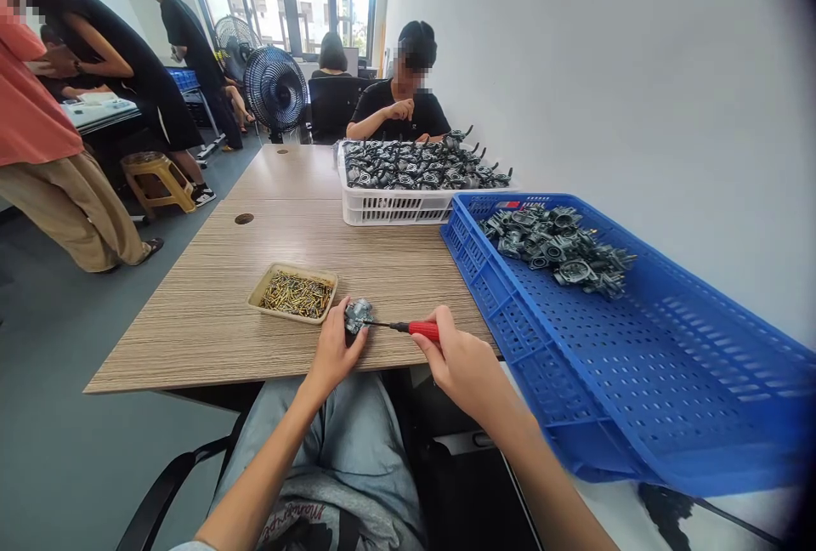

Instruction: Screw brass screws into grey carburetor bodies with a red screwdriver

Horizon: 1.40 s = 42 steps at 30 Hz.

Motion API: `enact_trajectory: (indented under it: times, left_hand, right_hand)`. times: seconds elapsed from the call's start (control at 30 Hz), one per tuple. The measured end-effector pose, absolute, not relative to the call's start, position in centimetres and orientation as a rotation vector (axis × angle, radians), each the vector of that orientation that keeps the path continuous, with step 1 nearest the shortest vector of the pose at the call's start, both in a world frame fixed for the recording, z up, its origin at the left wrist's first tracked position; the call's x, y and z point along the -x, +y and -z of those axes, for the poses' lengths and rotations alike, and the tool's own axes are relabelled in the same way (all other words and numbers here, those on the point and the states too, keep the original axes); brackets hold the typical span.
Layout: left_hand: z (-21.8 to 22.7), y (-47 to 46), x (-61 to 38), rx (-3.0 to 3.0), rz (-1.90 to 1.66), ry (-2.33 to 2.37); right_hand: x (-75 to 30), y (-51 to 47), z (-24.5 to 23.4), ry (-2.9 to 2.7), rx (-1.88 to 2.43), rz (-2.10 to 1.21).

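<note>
Near the table's front edge, my left hand (pixel 335 350) is closed around a small grey metal casting (pixel 359 315), which looks like a carburetor body. My right hand (pixel 460 361) grips the red handle of a screwdriver (pixel 423 330). Its dark shaft points left, and the tip meets the casting's right side; the exact contact spot is too small to make out. Just left of the casting stands a beige tray (pixel 260 302) filled with small brass-coloured pins or screws (pixel 294 294).
A blue plastic crate (pixel 529 338) at the right holds a heap of grey castings (pixel 561 245). Behind it, a white basket (pixel 395 209) is full of similar parts with black tubes. A person (pixel 408 92) sits across the wood-grain table (pixel 210 313). Others stand at the left.
</note>
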<state>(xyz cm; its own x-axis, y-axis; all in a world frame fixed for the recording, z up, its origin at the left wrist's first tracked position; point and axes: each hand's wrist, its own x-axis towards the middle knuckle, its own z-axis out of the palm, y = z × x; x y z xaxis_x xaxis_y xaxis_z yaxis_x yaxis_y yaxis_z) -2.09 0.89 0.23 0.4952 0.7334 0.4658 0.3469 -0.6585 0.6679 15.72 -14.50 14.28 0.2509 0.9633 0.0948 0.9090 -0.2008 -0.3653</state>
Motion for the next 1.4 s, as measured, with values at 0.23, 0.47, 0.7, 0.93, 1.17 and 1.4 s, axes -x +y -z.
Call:
enact_trajectory:
  times: [0.23, 0.47, 0.7, 0.93, 1.17, 1.4]
  left_hand:
    - [0.0, 1.0, 2.1, -2.261, -1.048, 0.877]
    - [-0.1, 0.9, 2.1, -2.267, -1.045, 0.882]
    - [-0.2, 1.0, 2.0, -2.274, -1.056, 0.886]
    - [0.0, 1.0, 2.0, -2.279, -1.067, 0.886]
    - [0.0, 1.0, 2.0, -2.275, -1.054, 0.893]
    - [-0.1, 1.0, 2.0, -2.270, -1.062, 0.901]
  right_hand:
    - [-15.8, -14.8, -14.8, -1.761, 1.988, -0.344]
    - [-15.8, -14.4, -13.7, -1.704, 2.173, -0.219]
    - [-16.0, -14.6, -14.3, -1.743, 2.005, -0.319]
    - [-16.1, -14.3, -13.6, -1.750, 2.090, -0.198]
    - [-16.2, -14.4, -14.0, -1.741, 1.997, -0.296]
    - [-16.1, -14.4, -13.8, -1.737, 2.084, -0.281]
